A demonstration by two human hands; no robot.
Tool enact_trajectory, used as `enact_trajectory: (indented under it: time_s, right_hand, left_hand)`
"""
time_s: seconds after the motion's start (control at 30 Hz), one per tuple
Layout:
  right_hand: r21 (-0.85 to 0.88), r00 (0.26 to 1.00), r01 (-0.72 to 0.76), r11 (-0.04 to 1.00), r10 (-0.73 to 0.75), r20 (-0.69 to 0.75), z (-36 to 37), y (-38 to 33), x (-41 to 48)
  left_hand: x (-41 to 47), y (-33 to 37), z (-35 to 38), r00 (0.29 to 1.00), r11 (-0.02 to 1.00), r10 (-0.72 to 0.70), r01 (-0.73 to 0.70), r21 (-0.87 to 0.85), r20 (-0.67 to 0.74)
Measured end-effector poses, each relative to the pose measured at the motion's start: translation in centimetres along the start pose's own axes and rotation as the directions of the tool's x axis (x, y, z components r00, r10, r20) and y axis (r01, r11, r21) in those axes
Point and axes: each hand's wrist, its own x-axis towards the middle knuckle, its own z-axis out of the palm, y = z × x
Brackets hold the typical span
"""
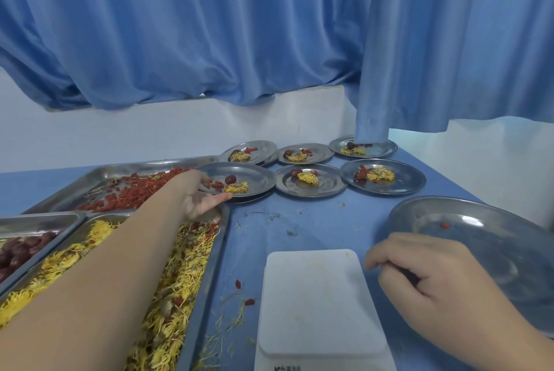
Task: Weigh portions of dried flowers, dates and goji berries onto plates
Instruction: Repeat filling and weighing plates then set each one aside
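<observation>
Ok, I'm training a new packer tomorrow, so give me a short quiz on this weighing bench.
1. How many small filled plates sit at the back of the table?
2. True or false: the white scale has a plate on it.
3. Which plate does the left hand touch: A) the near-left filled plate, B) the large plate beside the right hand, C) none?

Key: 1. Six. 2. False, its top is bare. 3. A, the hand rests at that plate's near edge.

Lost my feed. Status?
Left hand setting down sixth filled plate. Right hand loosely curled beside bare scale. Nothing in the way.
</observation>
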Motion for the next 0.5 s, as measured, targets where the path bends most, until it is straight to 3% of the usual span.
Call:
enact_trajectory:
  time_s: [0.33, 0.43, 0.5]
  right_hand:
    - [0.046, 0.999, -0.051, 0.998, 0.052, -0.007, -0.4, -0.2, -0.6]
    - [0.044, 0.997, -0.076, 0.996, 0.075, 0.022, -0.8, -0.5, -0.8]
    - [0.039, 0.993, -0.096, 0.995, 0.093, 0.075, -1.2, -0.6, -0.8]
  left_hand:
    - [-4.6, 0.3, -1.2, 0.991, 1.0, 0.003, -0.003, -0.002, 0.132]
    - [-7.5, -0.9, -0.5, 0.986, 0.998, 0.026, -0.017, -0.061, 0.164]
    - [-9.6, -2.1, 0.2, 0.982, 0.999, 0.038, -0.038, -0.007, 0.186]
